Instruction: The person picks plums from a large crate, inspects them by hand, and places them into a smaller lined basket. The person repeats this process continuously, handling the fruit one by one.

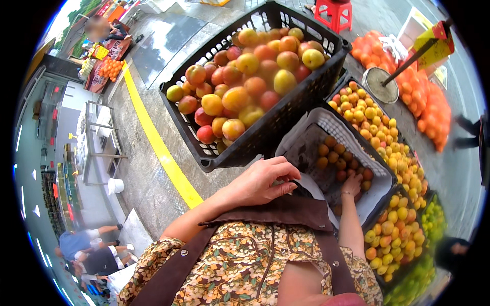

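Observation:
My left hand [268,179] is loosely curled in front of the brown apron [268,210], thumb apart from the fingers, with nothing visible in it. It hovers near the edge of a paper-lined crate [293,143]. Down inside that crate, my right hand [352,184] touches reddish-orange plums [340,160] heaped toward its right side. Its fingertips are partly hidden among the fruit, so a grip cannot be made out. Beyond my left hand stands a large black plastic crate [245,147], filled with red and yellow plums [233,97].
Crates of small yellow-orange fruit [377,118] and more such fruit [398,233] stand at the right. Behind them are orange net sacks [432,114], a pole in a round base [379,86] and a red stool [334,17]. A yellow line [153,141] crosses the pavement. Several people are nearby.

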{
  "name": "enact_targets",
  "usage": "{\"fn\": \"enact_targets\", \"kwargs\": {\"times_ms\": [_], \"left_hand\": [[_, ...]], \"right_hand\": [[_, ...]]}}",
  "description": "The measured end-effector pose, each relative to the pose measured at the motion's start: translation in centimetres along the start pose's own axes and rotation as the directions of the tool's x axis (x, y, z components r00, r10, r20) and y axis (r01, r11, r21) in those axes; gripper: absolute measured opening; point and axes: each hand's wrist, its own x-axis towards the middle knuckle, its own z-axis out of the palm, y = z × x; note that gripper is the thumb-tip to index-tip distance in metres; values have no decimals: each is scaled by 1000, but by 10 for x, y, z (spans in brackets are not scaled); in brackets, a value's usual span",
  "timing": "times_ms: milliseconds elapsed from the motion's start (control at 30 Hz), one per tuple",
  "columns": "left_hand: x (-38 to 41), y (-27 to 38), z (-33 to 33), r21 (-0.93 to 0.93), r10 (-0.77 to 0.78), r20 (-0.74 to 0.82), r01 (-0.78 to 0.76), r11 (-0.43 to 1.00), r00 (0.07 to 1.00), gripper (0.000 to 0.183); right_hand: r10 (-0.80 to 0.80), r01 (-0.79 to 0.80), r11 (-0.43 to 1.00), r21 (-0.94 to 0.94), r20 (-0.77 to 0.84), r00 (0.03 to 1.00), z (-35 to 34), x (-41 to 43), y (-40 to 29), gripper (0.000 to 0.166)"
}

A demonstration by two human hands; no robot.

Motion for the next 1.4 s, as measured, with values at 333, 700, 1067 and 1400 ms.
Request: {"fn": "enact_targets", "kwargs": {"times_ms": [333, 700, 1067, 1400], "left_hand": [[0, 0, 6, -43, -18, 29, 19, 999, 999, 16], [-4, -8, 1, -73, -5, 23, 7, 997, 1000, 16], [-3, -16, -1, -39, 9, -2, -9, 999, 1000, 16], [-16, -40, 6, -103, 98, -15, -99, 990, 995, 13]], "right_hand": [[226, -304, 933, 192, 346, 911, -36, 7, 1, 69], [197, -250, 923, 291, 200, 960, -20, -8, 14, 65], [328, -360, 933, 18, 370, 869, 22, 56, 28, 84], [254, -301, 952, 57, 400, 880, 17, 72, 9, 79]]}}
